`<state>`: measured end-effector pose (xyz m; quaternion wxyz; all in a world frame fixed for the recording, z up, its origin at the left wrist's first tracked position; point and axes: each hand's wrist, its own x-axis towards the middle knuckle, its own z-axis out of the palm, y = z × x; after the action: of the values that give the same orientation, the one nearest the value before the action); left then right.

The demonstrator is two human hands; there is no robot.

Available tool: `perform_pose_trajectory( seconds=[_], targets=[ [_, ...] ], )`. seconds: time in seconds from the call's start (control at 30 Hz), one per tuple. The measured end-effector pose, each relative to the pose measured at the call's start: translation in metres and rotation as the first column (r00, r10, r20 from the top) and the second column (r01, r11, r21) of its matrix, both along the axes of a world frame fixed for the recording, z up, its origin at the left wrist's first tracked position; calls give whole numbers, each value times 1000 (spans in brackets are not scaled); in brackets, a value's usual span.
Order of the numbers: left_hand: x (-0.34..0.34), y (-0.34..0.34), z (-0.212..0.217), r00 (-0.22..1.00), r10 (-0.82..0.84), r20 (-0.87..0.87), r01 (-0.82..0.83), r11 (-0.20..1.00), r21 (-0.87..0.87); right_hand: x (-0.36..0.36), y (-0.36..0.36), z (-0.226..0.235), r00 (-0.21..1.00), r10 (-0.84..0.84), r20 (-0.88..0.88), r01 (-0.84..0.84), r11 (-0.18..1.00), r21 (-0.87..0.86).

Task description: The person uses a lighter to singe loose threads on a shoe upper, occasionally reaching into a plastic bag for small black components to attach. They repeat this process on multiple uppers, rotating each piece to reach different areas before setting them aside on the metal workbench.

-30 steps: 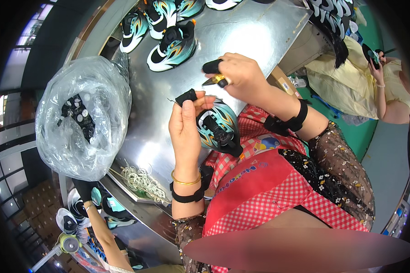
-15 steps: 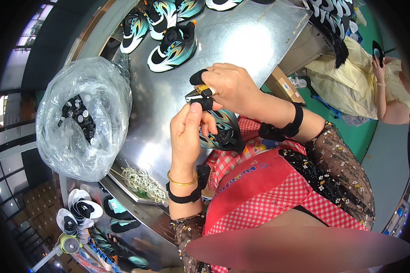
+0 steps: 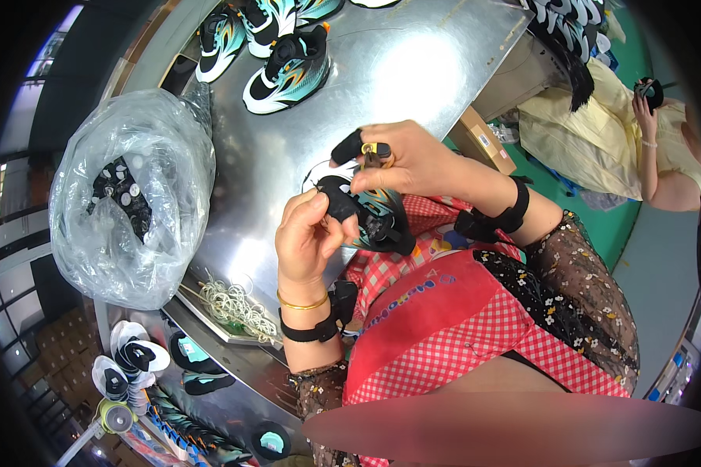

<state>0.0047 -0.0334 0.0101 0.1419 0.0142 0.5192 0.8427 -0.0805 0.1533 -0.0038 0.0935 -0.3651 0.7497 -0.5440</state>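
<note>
On the shiny metal counter (image 3: 413,70), at its near edge, the left hand (image 3: 308,237) fingers clamp a black-and-teal shoe (image 3: 370,214); the right hand (image 3: 409,159) fingers pinch a small yellow-handled tool (image 3: 375,153) just above it.

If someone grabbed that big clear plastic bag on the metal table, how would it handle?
The big clear crinkled plastic bag would probably sag and fold, since its film is creased. The small black and white parts inside look loose and may shift. It likely slides easily on the shiny metal table.
</note>
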Motion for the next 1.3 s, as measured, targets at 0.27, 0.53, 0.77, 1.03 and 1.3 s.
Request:
perform_pose_trajectory(
  seconds=[0.27,0.53,0.77,1.03,1.3],
  targets=[
    [-1,6,-4,989,-145,29,135,965,227,12,-11,-9,939,192,286,-102,948,-301],
    [-1,6,-2,988,-152,32,144,972,185,12,-12,-13,965,128,231,-95,984,-150],
    [-2,1,-3,978,-204,35,200,974,105,12,-13,-12,957,168,238,-130,977,-169],
    [-2,-2,-5,975,-216,55,211,974,80,12,-12,-6,947,202,250,-156,969,-189],
    [-3,-2,1,973,-228,37,229,973,-26,13,-12,-2,896,237,376,-176,966,-190]
  ],
)
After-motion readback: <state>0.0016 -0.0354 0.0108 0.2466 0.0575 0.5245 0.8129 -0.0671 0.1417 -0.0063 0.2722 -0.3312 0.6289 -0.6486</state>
